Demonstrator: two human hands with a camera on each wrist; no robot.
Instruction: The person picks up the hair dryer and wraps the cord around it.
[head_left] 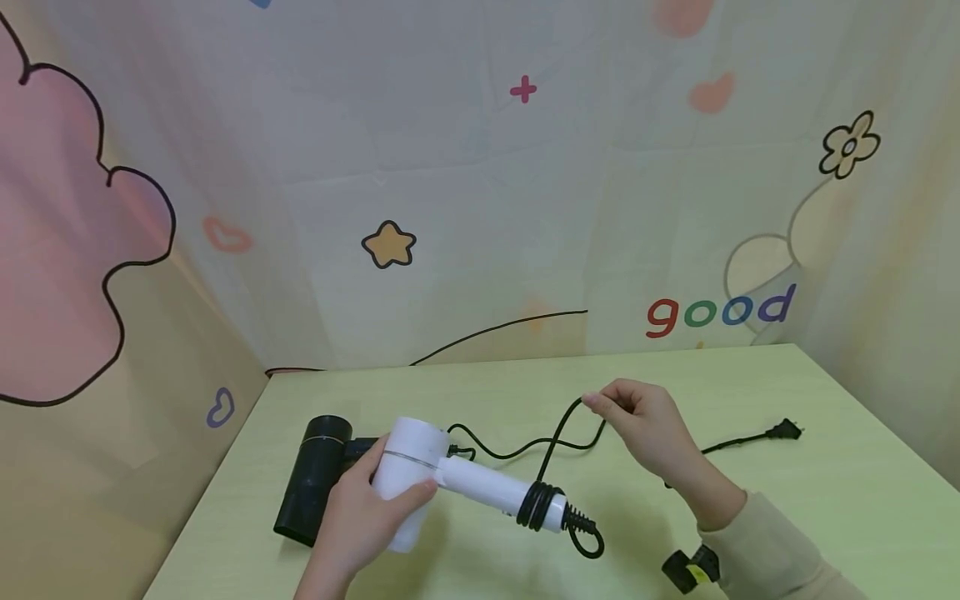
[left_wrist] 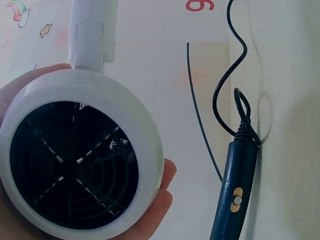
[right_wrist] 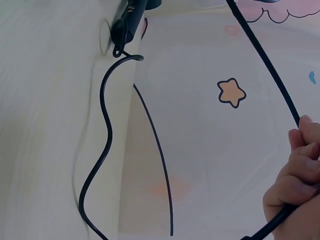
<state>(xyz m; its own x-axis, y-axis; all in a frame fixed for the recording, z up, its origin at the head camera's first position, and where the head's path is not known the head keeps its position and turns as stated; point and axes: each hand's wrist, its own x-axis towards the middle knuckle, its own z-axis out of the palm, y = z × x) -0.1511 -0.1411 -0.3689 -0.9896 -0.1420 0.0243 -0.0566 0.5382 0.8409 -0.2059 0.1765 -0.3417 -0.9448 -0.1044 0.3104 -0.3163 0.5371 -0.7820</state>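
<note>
My left hand (head_left: 367, 512) grips the head of a white hair dryer (head_left: 480, 486), holding it above the table. Its round dark grille (left_wrist: 75, 165) faces the left wrist camera. Several turns of black power cord (head_left: 537, 506) wrap around the lower end of its handle. The free part of that cord rises to my right hand (head_left: 645, 425), which pinches it between thumb and fingers. In the right wrist view the cord (right_wrist: 267, 67) runs straight and taut into the fingers. Behind my left hand a black hair dryer (head_left: 315, 479) lies on the table, partly hidden.
The black dryer's cord (head_left: 517, 454) curves across the pale table (head_left: 750, 383) behind the white one. At the right lies a black plug (head_left: 783, 429) on a length of cord. A second black plug (head_left: 686, 569) with a yellow label is beside my right sleeve. A printed curtain (head_left: 480, 183) stands behind.
</note>
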